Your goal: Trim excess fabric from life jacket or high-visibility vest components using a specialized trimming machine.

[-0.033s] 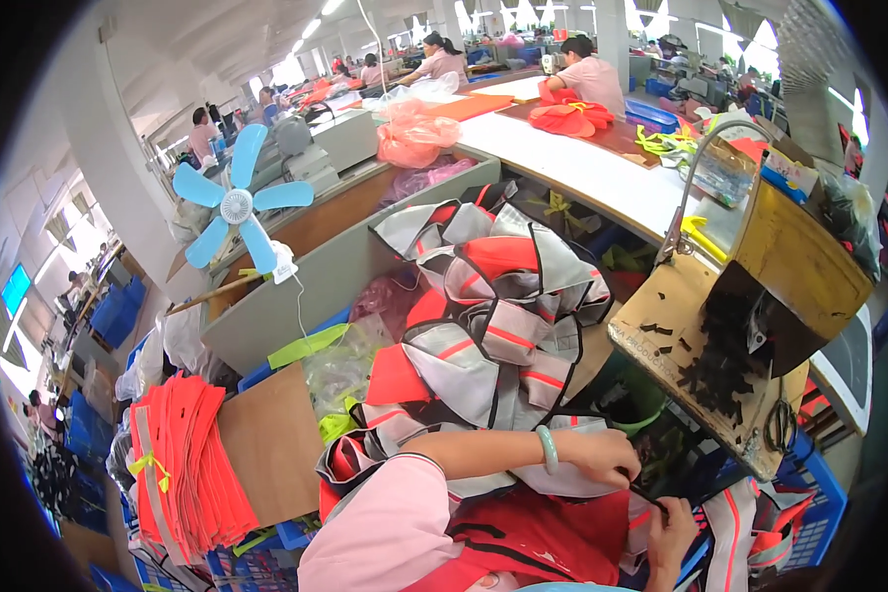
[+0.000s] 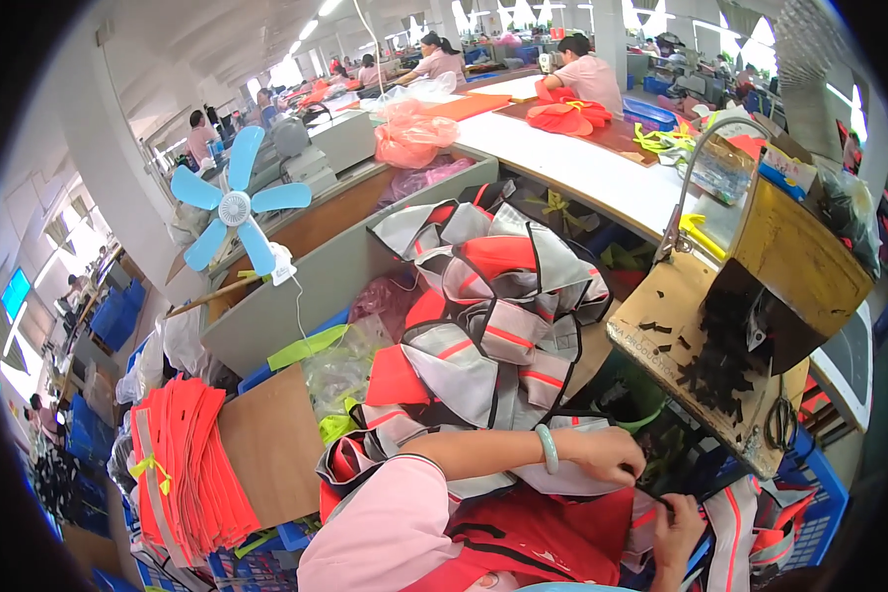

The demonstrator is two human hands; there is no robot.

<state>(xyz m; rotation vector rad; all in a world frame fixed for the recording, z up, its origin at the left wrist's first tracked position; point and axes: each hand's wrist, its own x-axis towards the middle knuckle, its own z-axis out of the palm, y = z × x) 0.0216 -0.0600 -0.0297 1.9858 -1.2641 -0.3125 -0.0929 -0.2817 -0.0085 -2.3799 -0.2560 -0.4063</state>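
My left hand point(image 2: 610, 456), with a pale green bangle point(image 2: 548, 449) at the wrist, reaches across from the left. Its fingers are bent together on the black edging of a grey-and-red fabric piece point(image 2: 644, 518). Just to the right and nearer, my right hand point(image 2: 679, 533) pinches the same dark edge between thumb and fingers. The piece hangs below both hands, partly hidden by the red apron point(image 2: 562, 528). Beyond my left forearm lies a large heap of grey and red-orange fabric pieces point(image 2: 503, 316) with black binding.
A worn wooden board point(image 2: 651, 306) at right carries black scraps, scissors point(image 2: 780, 424) and a yellow metal housing point(image 2: 804, 261). At left are a stack of orange fabric pieces point(image 2: 183, 464) and a blue fan point(image 2: 235, 207). A blue basket point(image 2: 817, 498) stands right. Co-workers sit farther back.
Both hands have shifted very slightly to the right, still on the black edge of the fabric. The rest of the scene looks the same.
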